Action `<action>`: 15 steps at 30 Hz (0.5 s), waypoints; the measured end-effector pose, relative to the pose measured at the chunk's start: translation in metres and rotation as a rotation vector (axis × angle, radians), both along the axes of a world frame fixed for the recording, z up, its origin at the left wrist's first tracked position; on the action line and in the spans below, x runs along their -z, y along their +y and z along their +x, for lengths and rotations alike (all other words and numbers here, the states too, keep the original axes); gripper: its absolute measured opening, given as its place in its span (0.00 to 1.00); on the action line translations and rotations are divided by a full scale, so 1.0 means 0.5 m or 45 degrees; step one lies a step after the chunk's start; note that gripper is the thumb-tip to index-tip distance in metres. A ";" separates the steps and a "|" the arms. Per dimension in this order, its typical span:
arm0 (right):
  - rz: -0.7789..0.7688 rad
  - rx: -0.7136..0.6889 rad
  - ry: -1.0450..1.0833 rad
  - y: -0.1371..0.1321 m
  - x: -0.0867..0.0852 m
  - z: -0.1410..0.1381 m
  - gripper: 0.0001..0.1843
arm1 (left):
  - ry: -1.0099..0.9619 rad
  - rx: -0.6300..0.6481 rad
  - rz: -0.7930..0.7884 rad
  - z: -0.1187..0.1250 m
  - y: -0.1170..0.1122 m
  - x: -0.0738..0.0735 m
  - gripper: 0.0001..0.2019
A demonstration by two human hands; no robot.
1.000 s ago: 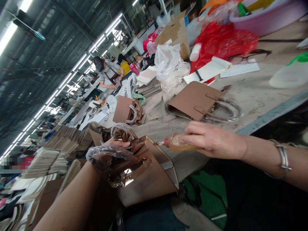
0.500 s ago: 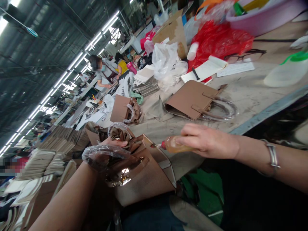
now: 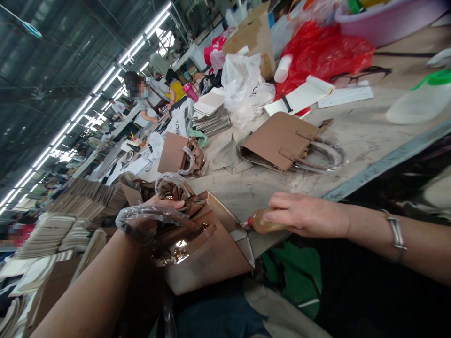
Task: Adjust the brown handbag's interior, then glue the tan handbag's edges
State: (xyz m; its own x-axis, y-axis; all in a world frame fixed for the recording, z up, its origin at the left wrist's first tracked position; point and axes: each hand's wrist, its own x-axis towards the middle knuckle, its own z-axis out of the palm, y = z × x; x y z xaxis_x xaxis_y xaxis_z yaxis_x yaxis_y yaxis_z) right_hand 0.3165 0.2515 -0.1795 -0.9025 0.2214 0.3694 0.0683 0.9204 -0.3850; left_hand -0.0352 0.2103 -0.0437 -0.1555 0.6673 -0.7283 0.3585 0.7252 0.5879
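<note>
A brown handbag [image 3: 207,256] with gold metal fittings rests tilted at my lap, its handles [image 3: 151,218] wrapped in clear plastic. My left hand [image 3: 164,205] reaches through a handle and grips the bag near its bunched lining [image 3: 172,191]; part of the hand is hidden by the wrapped handle. In my closed right hand [image 3: 303,216] is a small glue bottle [image 3: 264,221] with amber liquid and a red collar. The bottle's white tip points at the open side edge of the bag, close to it; whether it touches I cannot tell.
Another brown handbag [image 3: 280,141] lies on the worktable [image 3: 366,126], and a smaller one [image 3: 174,155] sits further left. Stacked brown panels [image 3: 45,234] fill the left. Behind are a notepad [image 3: 299,96], glasses [image 3: 362,77], a red plastic bag [image 3: 324,51] and a co-worker [image 3: 151,96].
My right hand and the bottle have moved slightly down and right, with the tip further along the bag's side edge. My left hand keeps its hold. The whole view has shifted a little.
</note>
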 end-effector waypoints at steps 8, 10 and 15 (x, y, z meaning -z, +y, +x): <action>0.077 0.045 0.057 0.012 -0.016 0.003 0.15 | 0.123 -0.033 0.003 0.003 -0.002 -0.002 0.17; 0.077 0.011 0.016 0.007 -0.009 0.005 0.15 | 0.096 -0.018 0.041 0.009 -0.002 -0.004 0.18; 0.047 -0.035 0.001 -0.002 -0.002 0.009 0.15 | 0.134 0.034 0.015 -0.002 0.001 0.002 0.20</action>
